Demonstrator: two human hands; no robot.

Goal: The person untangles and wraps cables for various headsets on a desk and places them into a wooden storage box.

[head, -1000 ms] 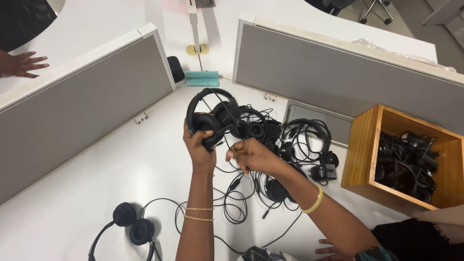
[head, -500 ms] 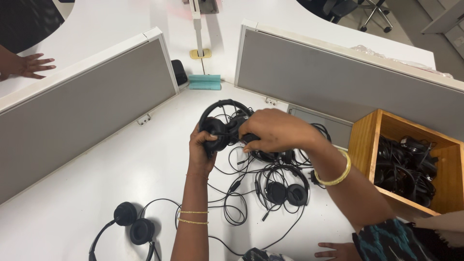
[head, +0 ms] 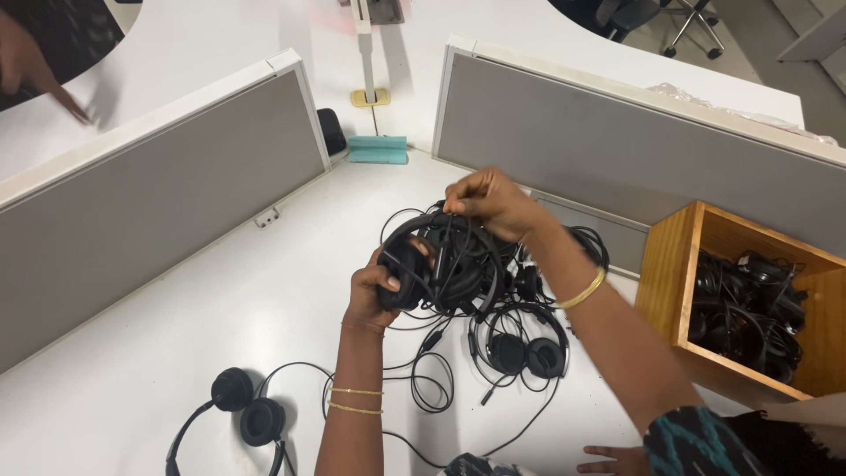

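White desk (head: 220, 317) is ringed by grey partitions (head: 159, 194). A headset (head: 441, 260) is gripped at one earcup by the left hand (head: 379, 286), above a tangled pile (head: 511, 326). Its cable (head: 449, 229) is pinched by the right hand (head: 489, 203). A wooden box (head: 670, 264) sits rightward.

Thin gold bangles (head: 356, 398) on both wrists, teal-patterned sleeve (head: 696, 441).

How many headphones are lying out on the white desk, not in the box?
At least 3: one headset held in both hands, one lying right of it, one at bottom left. More may hide in the cable tangle.
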